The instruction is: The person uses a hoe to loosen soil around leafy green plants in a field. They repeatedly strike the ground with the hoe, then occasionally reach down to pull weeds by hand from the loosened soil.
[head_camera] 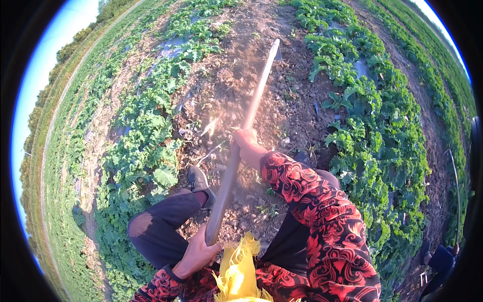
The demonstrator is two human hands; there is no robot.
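Note:
A long-handled hoe (225,181) slants away from me across a dirt furrow. My left hand (200,247) grips the butt end of its wooden handle, low and close to my body. Farther up the shaft, my right hand (247,141) is closed around the handle about midway. The hoe's metal blade (278,53) shows at the far end, partly hidden behind the handle's tip, over the bare soil (234,83). I cannot tell whether the blade touches the ground.
Rows of leafy green plants (151,124) flank the furrow on the left, with more plants (369,132) on the right. My left shoe (199,183) stands beside the left row. At the far right edge, another person (439,260) is partly visible near a thin long handle (456,188).

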